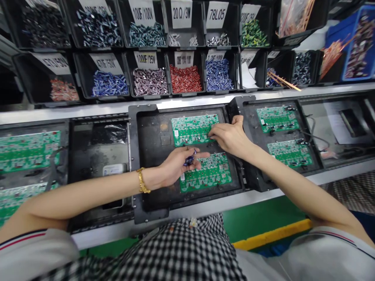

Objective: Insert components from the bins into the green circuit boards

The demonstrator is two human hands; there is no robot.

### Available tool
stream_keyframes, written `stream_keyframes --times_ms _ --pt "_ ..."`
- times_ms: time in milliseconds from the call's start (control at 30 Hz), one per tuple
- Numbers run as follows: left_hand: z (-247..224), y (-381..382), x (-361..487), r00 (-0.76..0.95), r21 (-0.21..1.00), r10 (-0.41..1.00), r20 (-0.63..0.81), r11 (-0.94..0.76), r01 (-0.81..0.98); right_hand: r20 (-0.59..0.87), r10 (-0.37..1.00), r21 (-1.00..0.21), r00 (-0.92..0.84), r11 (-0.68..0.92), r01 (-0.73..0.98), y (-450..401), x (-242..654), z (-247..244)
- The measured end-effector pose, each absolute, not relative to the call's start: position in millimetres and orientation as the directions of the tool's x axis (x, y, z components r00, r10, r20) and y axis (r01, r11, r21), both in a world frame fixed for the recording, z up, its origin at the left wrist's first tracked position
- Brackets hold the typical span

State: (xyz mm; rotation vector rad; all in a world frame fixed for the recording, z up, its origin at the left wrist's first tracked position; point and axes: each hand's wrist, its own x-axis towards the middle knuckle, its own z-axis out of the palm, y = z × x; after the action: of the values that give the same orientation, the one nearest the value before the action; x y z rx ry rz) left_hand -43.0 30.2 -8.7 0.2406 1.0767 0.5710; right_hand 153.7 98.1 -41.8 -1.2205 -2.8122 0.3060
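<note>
Two green circuit boards lie in a black tray (155, 197) before me, the upper board (190, 127) and the lower board (211, 179). My left hand (175, 164) is palm up over the lower board, fingers curled around several small dark-blue capacitors (190, 159). At the right end of the upper board, my right hand (227, 134) bends down with its fingertips pinched together at the surface. Whatever those fingertips hold is hidden. A gold bracelet (142, 180) circles my left wrist.
Two rows of black bins stand behind the tray, among them a bin of blue capacitors (218, 76) and a bin of red components (185, 78). To the right, another black tray (259, 171) holds two populated boards. More boards (32, 150) lie at left.
</note>
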Motion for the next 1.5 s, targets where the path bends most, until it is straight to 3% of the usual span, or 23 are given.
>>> stream_keyframes --times_ms 133,267,433,567,733,933,1167,1367,1433,1500 --pt "-8 25 -41 0.278 0.442 0.543 -0.792 0.825 -0.352 0.061 0.816 -0.360 -0.575 0.555 0.750 80 147 -30" --pt "-3 14 -37 0.226 0.438 0.550 -0.804 0.805 -0.400 0.082 0.762 -0.510 -0.642 0.586 0.630 47 126 -10" --pt "7 -13 -47 0.255 0.398 0.535 -0.806 0.807 -0.436 0.102 0.712 -0.404 -0.694 0.667 0.626 16 119 0" --pt "6 -30 -67 0.261 0.402 0.504 -0.823 0.842 -0.359 -0.035 0.676 -0.420 -0.736 0.659 0.625 0 123 -11" --pt "-3 -33 -78 0.245 0.492 0.591 -0.769 0.791 -0.364 -0.164 0.600 -0.378 -0.783 0.695 0.611 -13 114 -24" --pt "-9 -29 -80 0.257 0.462 0.597 -0.760 0.774 -0.432 -0.167 0.571 -0.326 -0.804 0.737 0.592 -13 108 -25" --pt "-10 -29 -77 0.237 0.455 0.557 -0.796 0.809 -0.372 -0.115 0.577 -0.288 -0.808 0.759 0.583 -14 109 -27" --pt "-12 -29 -74 0.247 0.376 0.477 -0.844 0.853 -0.362 -0.041 0.567 -0.187 -0.823 0.805 0.563 -24 109 -30" --pt "-13 -30 -73 0.251 0.359 0.458 -0.852 0.863 -0.356 -0.020 0.597 -0.216 -0.802 0.781 0.586 -26 109 -29" --pt "-12 -32 -70 0.258 0.365 0.463 -0.848 0.863 -0.349 -0.001 0.669 -0.332 -0.743 0.701 0.631 -24 109 -25"
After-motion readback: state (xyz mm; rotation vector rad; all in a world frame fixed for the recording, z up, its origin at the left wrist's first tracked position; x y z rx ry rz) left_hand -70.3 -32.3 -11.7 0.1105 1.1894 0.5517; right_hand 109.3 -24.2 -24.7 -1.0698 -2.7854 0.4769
